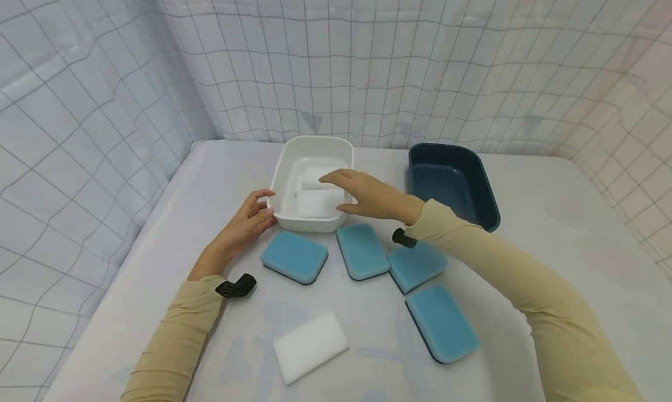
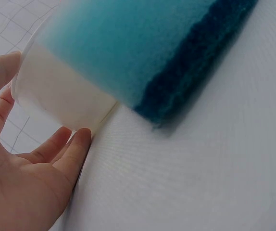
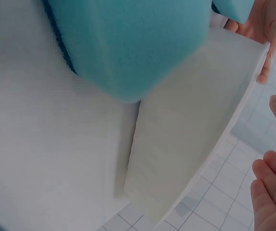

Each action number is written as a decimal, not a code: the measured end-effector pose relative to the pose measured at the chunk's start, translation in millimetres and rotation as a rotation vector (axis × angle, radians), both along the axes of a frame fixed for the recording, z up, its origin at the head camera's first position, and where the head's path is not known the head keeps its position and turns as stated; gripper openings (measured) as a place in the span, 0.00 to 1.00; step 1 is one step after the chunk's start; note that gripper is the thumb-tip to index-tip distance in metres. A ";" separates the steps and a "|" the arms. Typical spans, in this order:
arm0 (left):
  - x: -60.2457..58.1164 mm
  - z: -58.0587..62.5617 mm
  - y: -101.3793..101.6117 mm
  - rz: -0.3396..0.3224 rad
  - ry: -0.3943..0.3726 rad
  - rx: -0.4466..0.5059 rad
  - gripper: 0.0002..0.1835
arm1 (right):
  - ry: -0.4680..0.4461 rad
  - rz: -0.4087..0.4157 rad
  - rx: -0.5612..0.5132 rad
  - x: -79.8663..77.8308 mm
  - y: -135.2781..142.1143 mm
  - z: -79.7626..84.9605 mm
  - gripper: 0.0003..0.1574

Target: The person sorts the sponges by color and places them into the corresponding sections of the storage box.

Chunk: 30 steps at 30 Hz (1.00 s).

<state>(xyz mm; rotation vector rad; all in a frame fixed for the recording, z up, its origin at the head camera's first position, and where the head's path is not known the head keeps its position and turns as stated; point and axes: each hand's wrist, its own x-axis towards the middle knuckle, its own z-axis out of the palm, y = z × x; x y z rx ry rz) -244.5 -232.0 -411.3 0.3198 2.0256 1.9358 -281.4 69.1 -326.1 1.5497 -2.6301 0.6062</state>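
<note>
My left hand (image 1: 245, 224) touches the left side of the white bin (image 1: 311, 224) with its fingertips, near the front corner. In the left wrist view, that hand (image 2: 37, 178) has its fingers spread against the bin's outer wall (image 2: 66, 98). White sponges (image 1: 319, 203) lie inside the bin, partly hidden by my other hand. Over the bin's right side hovers my right hand (image 1: 375, 195), holding nothing, its thumb apart from the extended fingers. The right wrist view shows those fingers (image 3: 272, 185) beyond the bin's rim.
Blue sponges with dark undersides lie in front of the bin: one at left (image 1: 295, 256), one at centre (image 1: 362, 250), two at right (image 1: 442, 323). A white sponge (image 1: 311, 346) lies nearer. At the back right stands a dark blue bin (image 1: 446, 186), partly behind my right sleeve.
</note>
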 end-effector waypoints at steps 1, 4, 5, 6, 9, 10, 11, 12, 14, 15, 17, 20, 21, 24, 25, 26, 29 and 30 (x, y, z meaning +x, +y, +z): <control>0.5 -0.3 -0.1 -0.002 -0.002 0.000 0.18 | -0.002 0.002 -0.003 1.3 0.6 -0.8 0.37; 1.7 -0.9 -0.5 -0.006 -0.006 0.000 0.19 | 0.007 0.015 -0.011 4.5 1.9 -3.1 0.37; 2.0 -1.0 -0.7 -0.006 -0.008 -0.001 0.19 | 0.013 0.022 -0.013 5.6 2.1 -3.6 0.37; 2.1 -1.1 -0.8 -0.005 -0.009 -0.002 0.19 | 0.018 0.030 -0.014 6.5 2.1 -4.2 0.37; 2.0 -1.0 -0.7 0.000 -0.014 -0.005 0.19 | 0.034 0.050 -0.011 9.3 1.8 -4.9 0.37; 1.7 -0.8 -0.6 0.003 -0.014 -0.008 0.19 | 0.033 0.051 -0.008 10.2 1.7 -4.7 0.37; 1.2 -0.6 -0.4 0.005 -0.015 -0.009 0.19 | 0.032 0.051 -0.007 11.0 1.8 -4.6 0.37; 0.6 -0.4 -0.2 0.006 -0.016 -0.007 0.19 | 0.029 0.052 -0.007 11.8 1.9 -4.2 0.37; -0.6 0.4 0.1 0.007 -0.014 -0.005 0.19 | 0.024 0.050 -0.009 13.4 2.5 -3.3 0.38; -1.1 0.8 0.1 0.007 -0.012 -0.003 0.19 | 0.022 0.049 -0.008 14.0 2.7 -2.7 0.38; -1.2 1.0 0.7 0.005 -0.012 0.005 0.18 | 0.018 0.051 -0.005 15.2 3.8 -2.3 0.37; -1.3 2.6 0.8 0.003 -0.008 0.008 0.18 | 0.009 0.055 0.003 17.0 4.3 -0.6 0.37; -1.4 2.8 0.6 0.002 -0.007 0.008 0.18 | 0.005 0.057 0.007 17.8 4.1 0.2 0.36; -1.8 2.6 0.4 0.001 -0.003 0.010 0.17 | -0.015 0.058 0.013 21.2 3.6 1.2 0.36; -2.0 2.2 0.1 -0.001 -0.002 0.011 0.17 | -0.019 0.060 0.017 22.6 3.4 1.2 0.35; -2.2 1.7 -0.1 -0.001 -0.002 0.012 0.17 | -0.020 0.063 0.018 23.8 3.2 1.0 0.35; -2.3 1.3 -0.4 -0.003 -0.001 0.016 0.18 | -0.023 0.075 0.019 27.6 3.2 0.0 0.35; -2.3 1.3 -0.3 -0.004 -0.001 0.016 0.18 | -0.019 0.081 0.020 28.5 3.3 -0.4 0.35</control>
